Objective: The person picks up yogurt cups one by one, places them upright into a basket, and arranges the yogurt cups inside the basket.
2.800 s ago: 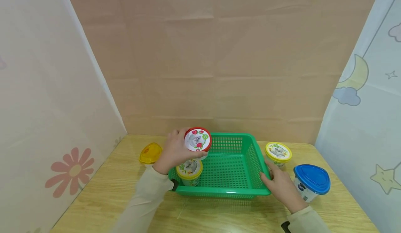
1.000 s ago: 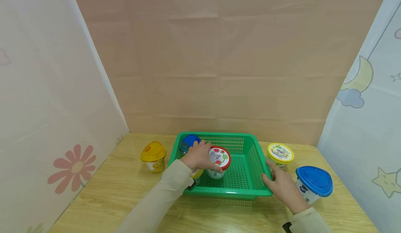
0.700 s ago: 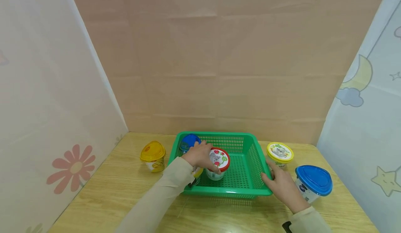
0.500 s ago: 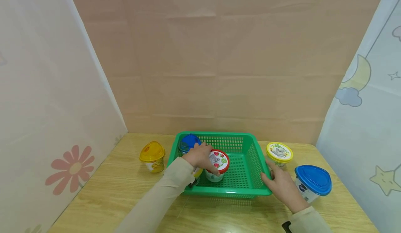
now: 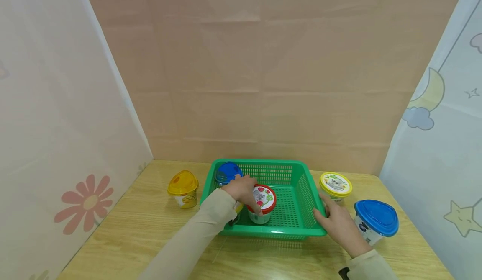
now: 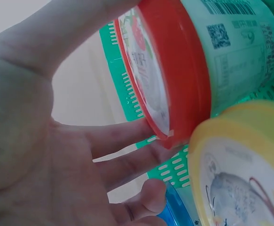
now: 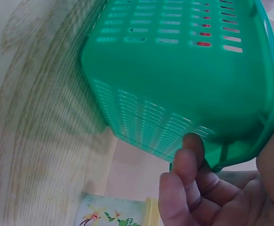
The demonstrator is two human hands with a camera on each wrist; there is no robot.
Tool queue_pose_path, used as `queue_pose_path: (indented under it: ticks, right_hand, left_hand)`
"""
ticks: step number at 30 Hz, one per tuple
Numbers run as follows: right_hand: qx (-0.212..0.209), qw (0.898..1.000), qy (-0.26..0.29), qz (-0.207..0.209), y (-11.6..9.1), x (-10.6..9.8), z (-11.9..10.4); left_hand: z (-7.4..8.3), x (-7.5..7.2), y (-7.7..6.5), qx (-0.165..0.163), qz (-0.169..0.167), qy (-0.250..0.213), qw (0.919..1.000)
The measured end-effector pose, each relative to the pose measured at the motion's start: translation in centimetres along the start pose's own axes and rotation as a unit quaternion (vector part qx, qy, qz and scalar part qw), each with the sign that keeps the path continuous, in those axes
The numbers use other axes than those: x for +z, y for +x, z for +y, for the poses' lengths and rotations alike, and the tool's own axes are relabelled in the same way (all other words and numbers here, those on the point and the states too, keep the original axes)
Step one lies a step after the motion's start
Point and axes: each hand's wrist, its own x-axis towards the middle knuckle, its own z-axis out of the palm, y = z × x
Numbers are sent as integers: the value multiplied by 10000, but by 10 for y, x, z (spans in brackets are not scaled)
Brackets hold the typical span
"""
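Note:
My left hand (image 5: 242, 188) holds a round tub (image 5: 267, 199) with a red rim and strawberry-printed lid, low inside the green basket (image 5: 278, 230). In the left wrist view, thumb and fingers span its red lid (image 6: 181, 66). A yellow-lidded tub (image 6: 240, 193) stands right beside it in the basket, mostly behind my wrist in the head view. Behind my hand, in the basket's far left corner, sits a blue-lidded tub (image 5: 228, 172). My right hand (image 5: 340, 225) grips the basket's right rim, its fingers curled under the lip in the right wrist view.
On the wooden table (image 5: 124, 234), a tub with an orange-yellow lid (image 5: 183, 188) stands left of the basket. To the right are a round yellow-lidded tub (image 5: 336, 184) and a larger blue-lidded one (image 5: 376, 219). A brown backdrop (image 5: 241, 83) rises behind.
My left hand has carried the red-lidded tub from above the basket's left side rightward and down into it, lately lowering it slightly toward the front. The right hand has stayed on the rim.

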Motion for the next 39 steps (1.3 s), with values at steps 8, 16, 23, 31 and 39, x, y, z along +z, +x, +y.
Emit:
queue_pose_path:
  ticks: [8,16,23,31,39]
  right_hand:
    - [3,10000,-35,24,0,0,1]
    - [-9,10000,-35,11,-1,0,0]
    - [3,10000,-69,14,0,-1,2]
    - [-20,10000,-83,32,0,-1,3]
    - [22,10000,-27,-9,0,0,2]
  left_hand:
    - [7,-3,-3,-190,-81,-21,9998]
    - [9,-1,-3,-331,-87,161,9993]
    - [7,-1,-2,-165,-30,268,9995]
    - [-2,-22,-16,17,275,-190,9994]
    - [-42,-46,-45,-221,1346,-858,9869]
